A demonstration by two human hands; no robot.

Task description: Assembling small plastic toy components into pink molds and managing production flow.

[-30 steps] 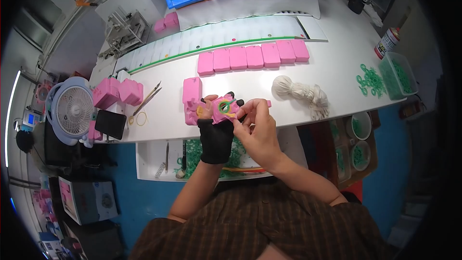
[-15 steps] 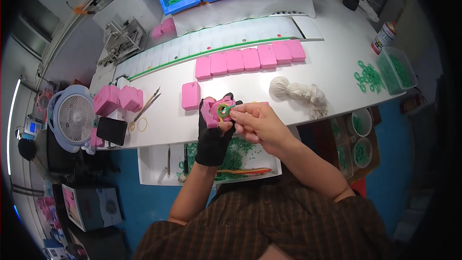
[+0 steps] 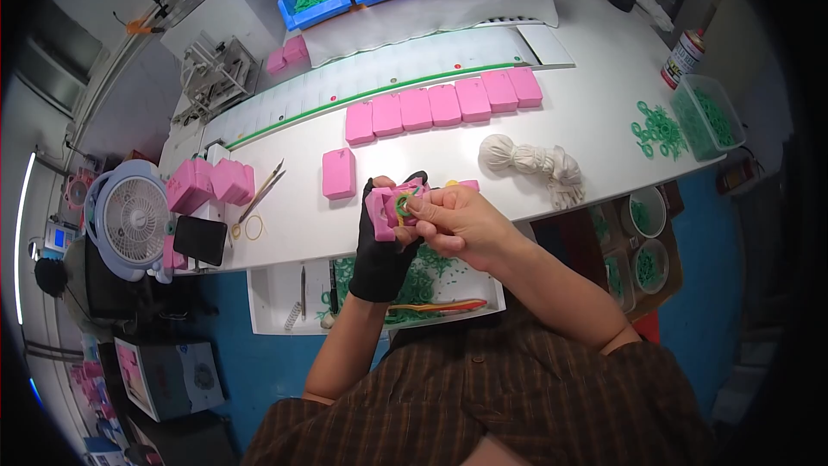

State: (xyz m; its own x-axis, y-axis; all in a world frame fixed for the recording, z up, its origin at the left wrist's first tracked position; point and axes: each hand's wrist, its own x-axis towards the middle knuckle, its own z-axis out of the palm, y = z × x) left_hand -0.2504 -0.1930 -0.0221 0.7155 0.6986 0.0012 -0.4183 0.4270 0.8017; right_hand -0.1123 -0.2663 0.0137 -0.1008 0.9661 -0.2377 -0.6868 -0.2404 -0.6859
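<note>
My left hand (image 3: 381,261), in a black glove with bare fingertips, is closed around a pink rubber mould (image 3: 379,216) above the table's front edge. The mould is bent open, and a yellowish part shows inside it. My bare right hand (image 3: 466,223) pinches a green wax ring (image 3: 403,204) at the mould's opening; whether the ring is fully free of the mould is hidden by my fingers. Just beyond my left hand lies a closed pink block (image 3: 339,173). Partly behind my right hand, another pink piece (image 3: 468,185) lies on the table.
Several pink blocks (image 3: 444,105) form a row along a green-edged rail. Right of them lie a knotted white cloth bundle (image 3: 530,160) and loose green rings (image 3: 657,129). An open drawer (image 3: 280,302) with green scraps sits below my hands. Pointed tools (image 3: 261,190) and a fan (image 3: 134,220) are left.
My right fingers have moved slightly left and closer over the mould, covering more of the green ring. The mould has turned a little in my left hand.
</note>
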